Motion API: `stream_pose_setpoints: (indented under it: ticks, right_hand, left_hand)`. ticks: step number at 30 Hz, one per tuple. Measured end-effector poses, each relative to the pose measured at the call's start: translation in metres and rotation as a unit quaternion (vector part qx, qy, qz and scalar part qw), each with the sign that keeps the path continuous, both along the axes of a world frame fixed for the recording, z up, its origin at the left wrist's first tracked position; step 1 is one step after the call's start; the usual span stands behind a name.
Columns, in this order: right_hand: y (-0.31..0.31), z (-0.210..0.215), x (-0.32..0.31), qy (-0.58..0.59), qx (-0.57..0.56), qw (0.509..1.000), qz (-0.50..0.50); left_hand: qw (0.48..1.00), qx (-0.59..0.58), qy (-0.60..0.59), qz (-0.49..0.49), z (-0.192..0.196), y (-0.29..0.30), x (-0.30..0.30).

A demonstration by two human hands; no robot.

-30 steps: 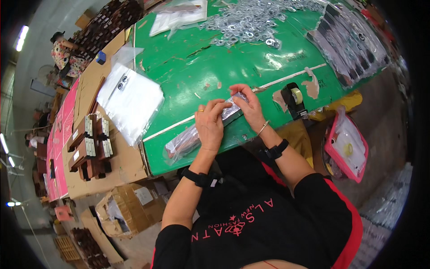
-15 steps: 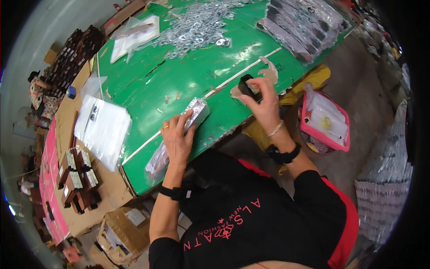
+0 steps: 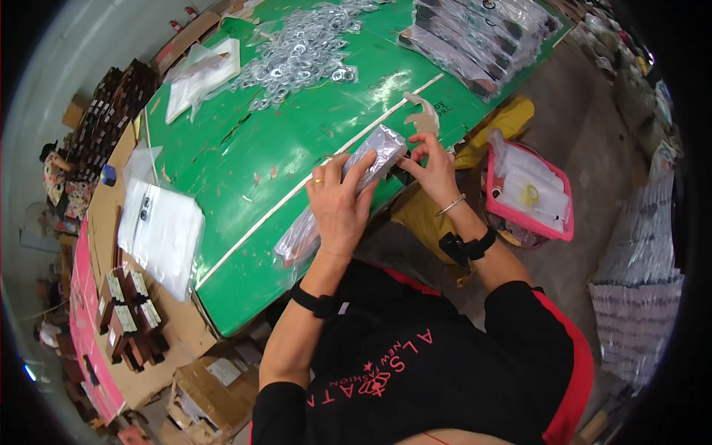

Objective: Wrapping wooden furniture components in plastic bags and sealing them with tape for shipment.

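A long, narrow package (image 3: 383, 147) in shiny clear plastic lies slantwise along the near edge of the green table (image 3: 245, 185). My left hand (image 3: 338, 206) is wrapped over its middle, holding it against the tabletop. At the package's far right end is my right hand (image 3: 434, 174), thumb and forefinger pinched together against the wrapping. Whatever sits between those fingertips is too small to make out. Just beyond the right hand, a curved beige scrap (image 3: 424, 117) rests on the table.
Small ring-shaped bagged parts (image 3: 300, 55) are heaped at the back. Wrapped dark packages (image 3: 478, 41) stand far right, clear plastic bags (image 3: 159, 230) lie left, and brown blocks (image 3: 130, 319) are stacked on cardboard. A pink basket (image 3: 567, 200) sits right of the table.
The package and my left hand have shifted right and away from me. My right hand has come to the package's end, and the dark object it held no longer shows.
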State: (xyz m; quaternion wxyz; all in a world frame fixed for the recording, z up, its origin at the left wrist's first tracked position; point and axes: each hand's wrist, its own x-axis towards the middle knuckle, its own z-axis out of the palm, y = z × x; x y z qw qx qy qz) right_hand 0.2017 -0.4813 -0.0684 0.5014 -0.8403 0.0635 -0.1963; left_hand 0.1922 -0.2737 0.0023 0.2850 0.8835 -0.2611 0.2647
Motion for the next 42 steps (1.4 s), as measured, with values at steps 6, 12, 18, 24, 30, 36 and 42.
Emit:
stream_pose_setpoints:
  ticks: [6, 12, 18, 24, 30, 36, 42]
  right_hand:
    - [0.004, 0.029, -0.007, -0.035, -0.077, 0.996, -0.005]
    - [-0.022, 0.017, -0.052, 0.064, 0.256, 0.959, 0.099]
    - [-0.021, -0.022, -0.066, 0.048, 0.311, 0.946, 0.079]
    - [-0.009, -0.055, -0.041, 0.013, 0.295, 0.955, 0.031]
    - [-0.006, -0.016, -0.038, 0.068, 0.006, 0.998, -0.017]
    - [-0.015, -0.039, -0.037, 0.078, -0.162, 0.984, -0.012]
    - [0.032, -0.027, -0.064, 0.085, 0.242, 0.942, 0.216]
  left_hand:
    - [1.000, 0.004, -0.001, 0.008, -0.003, -0.007, 0.007]
    - [1.000, 0.014, -0.021, -0.010, -0.004, -0.003, 0.001]
    - [0.999, 0.043, -0.010, -0.023, -0.002, -0.005, -0.010]
    - [0.998, 0.056, -0.013, -0.033, -0.003, -0.006, -0.013]
    - [0.996, 0.082, -0.028, -0.029, -0.004, 0.006, -0.016]
    - [0.984, 0.172, -0.043, 0.033, -0.020, 0.052, -0.025]
    - [0.974, 0.206, -0.058, 0.081, -0.045, 0.079, -0.049]
